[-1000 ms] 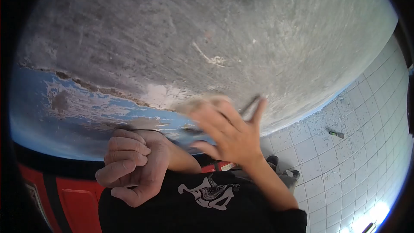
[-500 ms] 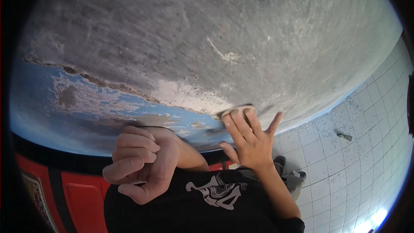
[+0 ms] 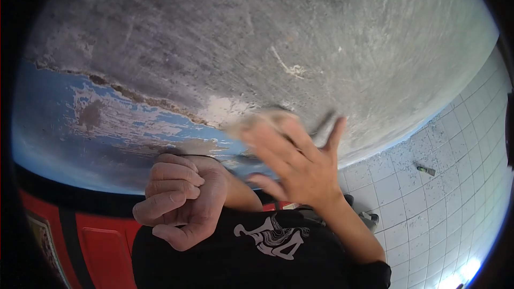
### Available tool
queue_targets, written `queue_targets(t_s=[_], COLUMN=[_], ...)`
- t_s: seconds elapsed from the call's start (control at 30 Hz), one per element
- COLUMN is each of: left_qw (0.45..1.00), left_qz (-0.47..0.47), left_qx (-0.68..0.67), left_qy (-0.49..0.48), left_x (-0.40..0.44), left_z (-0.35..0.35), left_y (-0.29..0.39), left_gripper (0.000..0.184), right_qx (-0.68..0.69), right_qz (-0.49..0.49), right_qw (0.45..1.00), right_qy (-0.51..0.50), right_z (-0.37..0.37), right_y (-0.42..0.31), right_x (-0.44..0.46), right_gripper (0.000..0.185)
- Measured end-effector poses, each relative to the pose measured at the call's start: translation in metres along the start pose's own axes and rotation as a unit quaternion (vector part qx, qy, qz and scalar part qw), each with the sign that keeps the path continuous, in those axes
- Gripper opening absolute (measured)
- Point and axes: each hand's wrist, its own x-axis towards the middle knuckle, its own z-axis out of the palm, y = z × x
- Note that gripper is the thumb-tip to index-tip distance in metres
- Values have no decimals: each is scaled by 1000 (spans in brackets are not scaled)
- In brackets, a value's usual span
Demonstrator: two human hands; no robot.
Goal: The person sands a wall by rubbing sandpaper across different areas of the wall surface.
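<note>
My right hand [image 3: 300, 163] lies flat against the wall, smeared by motion, its little finger spread away. Under its fingertips is a pale pad with a dark edge, apparently a piece of sandpaper [image 3: 265, 119], blurred here. The wall [image 3: 257, 37] is bare grey plaster above and peeling blue paint [image 3: 43, 107] below, with a rough cracked edge between them. A whitish patch [image 3: 222, 108] shows just left of the sandpaper. My left hand [image 3: 179, 200] is dusty, its fingers curled toward the palm, with nothing visible in them, in front of the blue band.
On the tiled floor [image 3: 396, 225] to the right lie scattered paint flakes and a scraper [image 3: 426, 170] with a partly green handle. Red panels [image 3: 104, 251] stand at the lower left. My dark shirt [image 3: 214, 262] fills the bottom, with a shoe [image 3: 369, 217] beyond it.
My right hand has swept left along the wall with the sandpaper and is now blurred. My left hand stays curled and appears slightly further right as the view shifts.
</note>
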Motion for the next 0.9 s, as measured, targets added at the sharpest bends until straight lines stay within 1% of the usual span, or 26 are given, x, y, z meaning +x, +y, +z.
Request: queue_targets(t_s=[0.07, 0.1, 0.17, 0.2, 0.27, 0.33, 0.37, 0.43, 0.47, 0.53, 0.57, 0.6, 0.63, 0.67, 0.7, 0.73, 0.77, 0.8, 0.87, 0.9], left_qw=[1000, 1000, 1000, 1000, 1000, 1000, 1000, 999, 999, 998, 998, 997, 998, 999, 999, 998, 997, 995, 995, 995], left_qz=[4, 5, -1, 3, 7, 15, 19, 33, 46, 45, 43, 56, 48, 38, 35, 39, 47, 54, 58, 57], left_qx=[18, 19, -1, 3, -14, -8, -7, 1, 9, 24, 12, 16, 9, 4, 14, 21, 23, 25, 33, 36], left_qy=[-7, -8, -21, -15, -8, -5, -2, 20, 25, 41, 41, 51, 43, 35, 36, 43, 60, 76, 80, 79], left_x=[0, 0, -1, -2, -2, -2, -3, -3, -3, -1, 0, 3, 4, 3, 0, -2, -1, 0, -2, -1], left_z=[-2, -4, -4, -3, -3, -1, -1, 2, 5, 7, 7, 7, 7, 7, 8, 9, 11, 13, 14, 13], left_y=[0, 1, 0, -2, -1, 2, 2, 3, 4, -2, -2, -2, 0, 2, 1, 1, -1, -3, -3, -3], left_gripper=[38, 38, 39, 39, 40, 40, 40, 40, 40, 39, 37, 37, 35, 34, 40, 40, 40, 40, 40, 40], right_qx=[27, -28, -42, -1, -116, -121, -117, -68, -65, -89, -103, -113, -122, -123, -130, -138, -126, -127, -172, -170], right_qz=[-19, -51, -51, -20, -12, 46, 38, 17, 2, -35, -28, -5, 17, 1, 28, 58, 60, 53, -43, -65], right_qw=[999, 997, 997, 999, 993, 985, 986, 997, 998, 994, 994, 994, 991, 991, 989, 985, 986, 987, 984, 982], right_qy=[39, 48, 45, 31, -35, -113, -108, -14, -9, 45, 14, -14, -46, -48, -69, -87, -87, -84, 16, 47], right_z=[-6, -3, 3, 12, 28, 14, 11, -9, -12, -9, -4, 3, 10, 12, 9, 7, 4, -7, -22, -15], right_y=[-6, -6, -4, 1, 25, 16, 11, -7, -7, -7, -1, 10, 19, 21, 19, 17, 17, 8, -5, 2], right_x=[33, 40, 32, 7, -56, -55, -47, 3, 14, 36, 21, -10, -38, -51, -52, -51, -44, -16, 28, 30], right_gripper=[56, 57, 58, 57, 57, 61, 61, 54, 54, 53, 54, 54, 54, 54, 55, 56, 59, 59, 61, 60])
